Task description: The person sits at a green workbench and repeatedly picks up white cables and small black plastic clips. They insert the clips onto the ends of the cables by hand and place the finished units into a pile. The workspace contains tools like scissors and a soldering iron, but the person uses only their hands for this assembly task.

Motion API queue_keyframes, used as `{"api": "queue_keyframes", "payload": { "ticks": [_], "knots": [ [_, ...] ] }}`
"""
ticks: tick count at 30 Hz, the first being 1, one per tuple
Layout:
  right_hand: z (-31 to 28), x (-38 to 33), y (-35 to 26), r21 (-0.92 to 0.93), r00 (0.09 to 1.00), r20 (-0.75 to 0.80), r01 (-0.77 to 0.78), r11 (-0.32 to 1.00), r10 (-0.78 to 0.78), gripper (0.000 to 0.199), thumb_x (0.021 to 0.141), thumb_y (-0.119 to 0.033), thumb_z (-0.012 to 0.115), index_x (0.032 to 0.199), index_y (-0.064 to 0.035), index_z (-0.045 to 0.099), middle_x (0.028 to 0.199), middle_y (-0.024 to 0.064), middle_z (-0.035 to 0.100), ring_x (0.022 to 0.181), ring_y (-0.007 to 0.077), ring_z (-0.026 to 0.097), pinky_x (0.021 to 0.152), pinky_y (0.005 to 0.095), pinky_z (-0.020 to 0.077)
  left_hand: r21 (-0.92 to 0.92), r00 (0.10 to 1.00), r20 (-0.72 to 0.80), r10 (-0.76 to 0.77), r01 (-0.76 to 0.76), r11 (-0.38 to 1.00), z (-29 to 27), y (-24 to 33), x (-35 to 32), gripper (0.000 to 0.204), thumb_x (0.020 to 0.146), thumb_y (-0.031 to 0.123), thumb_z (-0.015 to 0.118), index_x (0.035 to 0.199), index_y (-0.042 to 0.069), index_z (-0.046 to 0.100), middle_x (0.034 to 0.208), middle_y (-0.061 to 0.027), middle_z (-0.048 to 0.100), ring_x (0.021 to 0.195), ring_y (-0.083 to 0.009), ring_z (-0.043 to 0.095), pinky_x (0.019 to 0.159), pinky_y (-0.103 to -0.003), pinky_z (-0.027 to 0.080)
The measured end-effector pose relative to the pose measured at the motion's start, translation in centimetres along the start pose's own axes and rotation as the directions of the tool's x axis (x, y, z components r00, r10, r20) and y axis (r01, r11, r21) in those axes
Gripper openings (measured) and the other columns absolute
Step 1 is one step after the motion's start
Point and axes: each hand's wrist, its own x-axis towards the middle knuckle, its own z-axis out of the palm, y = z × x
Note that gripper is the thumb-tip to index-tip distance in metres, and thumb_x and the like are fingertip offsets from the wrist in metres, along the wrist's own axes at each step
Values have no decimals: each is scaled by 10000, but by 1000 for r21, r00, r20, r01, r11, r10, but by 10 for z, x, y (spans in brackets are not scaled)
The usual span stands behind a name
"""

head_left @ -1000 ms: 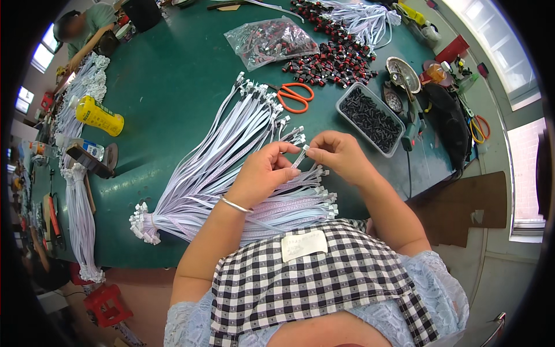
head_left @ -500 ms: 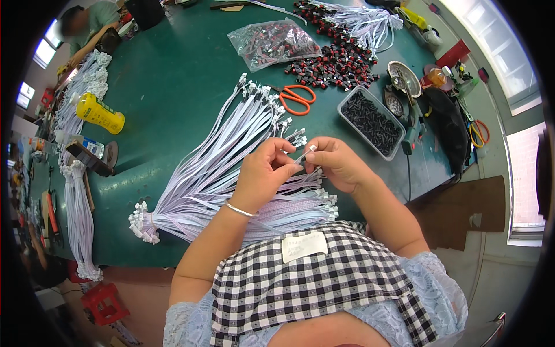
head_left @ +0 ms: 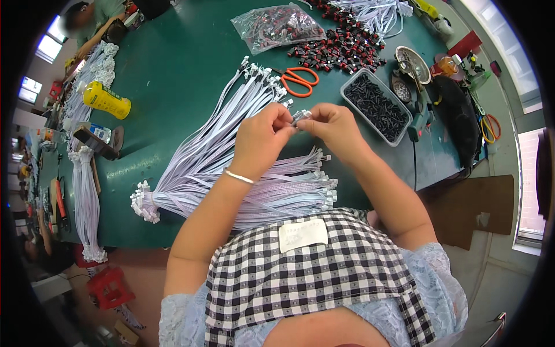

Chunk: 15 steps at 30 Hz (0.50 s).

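Now my left grip (head_left: 258, 140) and right grip (head_left: 335, 130) pinch closed on a slim, blocky-tipped white cable (head_left: 302, 115).

A green table (head_left: 173, 69) bears a white cable bundle (head_left: 199, 139), orange-handled scissors (head_left: 301, 81), a clear tub (head_left: 395, 143) and a plastic bag (head_left: 277, 28)

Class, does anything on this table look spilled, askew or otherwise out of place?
The red-and-black pieces stand out: they lie loose in a heap on the green table, beside a clear bag of similar-looking ones. The heap looks spilled, since the black pieces sit in a tub, but may be deliberate.
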Motion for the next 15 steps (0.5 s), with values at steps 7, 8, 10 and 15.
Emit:
{"api": "queue_keyframes", "payload": {
  "ticks": [7,8,10,15],
  "knots": [
    [-20,13,2,-604,955,-106,159,781,-277,161,791,-191,669,840,-40,642,757,127,646,657,293,616,603,369,469,388,975,64,213,-221,895,9,-29,27,122,730,78,676,768,36,568,708,-110,591,708,-303,580,632,-385,448],
    [-27,8,-2,-601,948,-123,165,782,-294,161,789,-189,670,839,-39,641,755,125,645,664,290,619,608,367,471,406,969,62,238,-242,881,11,-34,26,117,732,73,673,769,36,569,724,-110,585,717,-301,577,637,-384,448],
    [-45,-2,-14,-601,934,-153,173,780,-324,161,785,-185,671,838,-37,639,752,121,644,678,285,624,618,363,474,434,957,54,286,-281,856,11,-38,24,106,737,62,667,771,36,570,756,-111,573,735,-296,572,648,-383,449],
    [-109,-19,-19,-993,920,-21,26,115,-392,144,796,-225,656,907,-138,682,885,38,652,904,226,594,794,384,409,416,949,147,281,-317,852,-8,-9,1,112,743,92,671,827,51,608,838,-98,569,792,-286,577,691,-372,464]
  ]
}}
